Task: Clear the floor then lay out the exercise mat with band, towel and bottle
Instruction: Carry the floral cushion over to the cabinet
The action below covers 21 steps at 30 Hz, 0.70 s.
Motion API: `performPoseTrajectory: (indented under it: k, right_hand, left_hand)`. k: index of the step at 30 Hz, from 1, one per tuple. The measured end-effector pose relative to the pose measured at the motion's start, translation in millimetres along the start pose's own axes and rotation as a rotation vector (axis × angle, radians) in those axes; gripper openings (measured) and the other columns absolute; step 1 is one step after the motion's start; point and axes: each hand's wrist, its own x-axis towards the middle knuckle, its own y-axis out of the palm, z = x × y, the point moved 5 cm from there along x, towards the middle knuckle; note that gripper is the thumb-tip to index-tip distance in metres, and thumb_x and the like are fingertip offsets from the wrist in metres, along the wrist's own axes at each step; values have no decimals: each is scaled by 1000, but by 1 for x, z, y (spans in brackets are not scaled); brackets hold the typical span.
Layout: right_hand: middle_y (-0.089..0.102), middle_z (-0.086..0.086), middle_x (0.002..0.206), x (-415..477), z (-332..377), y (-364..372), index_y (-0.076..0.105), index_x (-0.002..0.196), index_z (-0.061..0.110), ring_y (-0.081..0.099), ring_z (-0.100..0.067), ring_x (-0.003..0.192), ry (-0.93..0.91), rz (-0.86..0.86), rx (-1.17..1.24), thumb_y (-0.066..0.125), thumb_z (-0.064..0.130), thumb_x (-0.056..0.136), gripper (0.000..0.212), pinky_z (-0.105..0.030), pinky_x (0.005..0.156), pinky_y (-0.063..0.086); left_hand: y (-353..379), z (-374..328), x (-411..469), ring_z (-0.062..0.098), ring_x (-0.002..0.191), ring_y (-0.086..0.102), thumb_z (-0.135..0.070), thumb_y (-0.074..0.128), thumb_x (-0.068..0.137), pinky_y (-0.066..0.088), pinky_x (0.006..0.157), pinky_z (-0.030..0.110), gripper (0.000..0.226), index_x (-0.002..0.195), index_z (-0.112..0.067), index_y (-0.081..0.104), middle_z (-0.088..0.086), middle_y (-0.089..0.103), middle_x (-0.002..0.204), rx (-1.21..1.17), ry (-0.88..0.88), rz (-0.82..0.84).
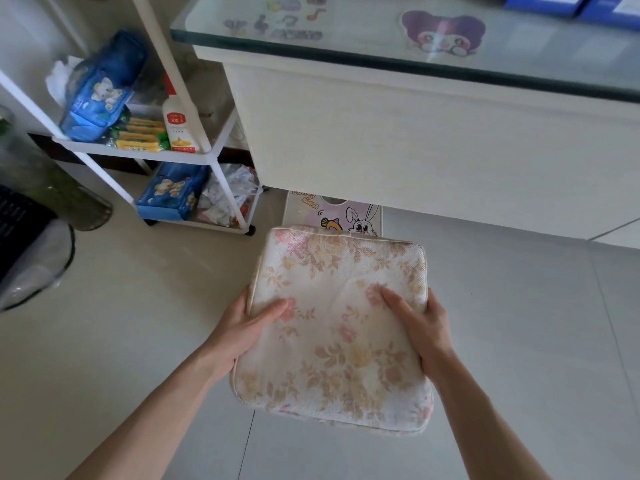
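A square cushion [332, 344] with a faded pink and tan flower print is held flat above the tiled floor [138, 323], in the middle of the head view. My left hand [249, 327] grips its left edge, thumb on top and fingers underneath. Along the right edge my right hand [419, 323] grips the same way, thumb pressing into the top. No mat, band, towel or drinking bottle is in view.
A small stool with a rabbit picture [349, 216] stands just beyond the cushion, under a glass-topped cream cabinet [415, 133]. A white wheeled rack [211, 157] with blue packs and a white bottle stands at the left. A dark bin [31, 251] sits at the far left.
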Motion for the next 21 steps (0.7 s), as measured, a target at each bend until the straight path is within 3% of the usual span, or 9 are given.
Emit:
performPoseTrajectory:
  k: [2, 7, 13, 16, 19, 21]
  right_hand:
    - [74, -4, 91, 1, 0, 1, 63, 104, 18, 73, -16, 72, -9, 6, 11, 78, 25, 74, 34, -27, 55, 57]
    - [73, -1, 87, 4, -1, 0, 63, 97, 22, 72, -13, 68, -20, 9, 16, 78, 22, 75, 27, -24, 53, 56]
    - [70, -2, 100, -5, -4, 0, 56, 113, 23, 71, -19, 82, 17, 9, -51, 80, 29, 73, 47, -29, 59, 59]
    - [68, 1, 107, -23, 0, -5, 51, 125, 28, 70, -18, 85, 32, -5, -68, 79, 28, 74, 59, -34, 64, 60]
    - [60, 6, 122, -50, 7, -12, 38, 140, 25, 64, -9, 93, 14, 6, -64, 72, 17, 81, 69, -18, 61, 55]
    - [50, 11, 126, -71, 17, -17, 35, 143, 22, 58, -9, 97, 21, 5, -71, 71, 16, 83, 71, -14, 59, 49]
  left_hand:
    - [-1, -1, 2, 5, 94, 70, -26, 67, 85, 52, 88, 30, 29, 112, -24, 58, -7, 75, 100, 21, 14, -13]
    - [-1, 1, 5, 2, 92, 69, -27, 66, 86, 52, 81, 22, 30, 113, -23, 56, -8, 75, 101, 37, 29, -24]
    - [1, 3, -2, 5, 89, 71, -27, 68, 85, 52, 65, 12, 37, 118, -19, 54, -6, 75, 99, 36, 2, -54]
    - [-2, -5, -18, 8, 99, 68, -32, 70, 83, 53, 80, 23, 41, 120, -24, 55, -9, 73, 104, 73, -16, -105]
    - [-1, -20, -48, 0, 104, 57, -30, 68, 85, 41, 93, 25, 53, 132, -33, 43, -19, 57, 118, 88, -25, -140]
    - [-2, -31, -69, 6, 115, 49, -29, 67, 85, 36, 92, 24, 70, 146, -26, 31, -7, 47, 137, 96, -49, -147]
